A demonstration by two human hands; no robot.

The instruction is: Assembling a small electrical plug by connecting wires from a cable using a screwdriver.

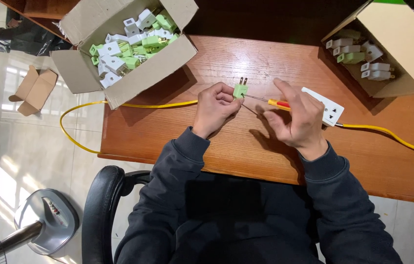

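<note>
I note my left hand (215,108) in a closed grip on a green plastic plug (239,90), prongs pointing away over the wooden counter (246,146), my right hand (297,119) clamped on a screwdriver (271,101) lying level, tip at the plug, its handle mostly hidden.

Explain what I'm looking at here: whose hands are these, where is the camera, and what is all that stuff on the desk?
There is no machine: a seated person works with bare hands, and the one camera sits on their head, looking down. The left hand pinches a small green plug. The right hand holds a screwdriver, its tip at the plug. On the wooden desk lie a white socket on a yellow cable, and two cardboard boxes of green and white plugs: a fuller one at far left, another at far right.
</note>
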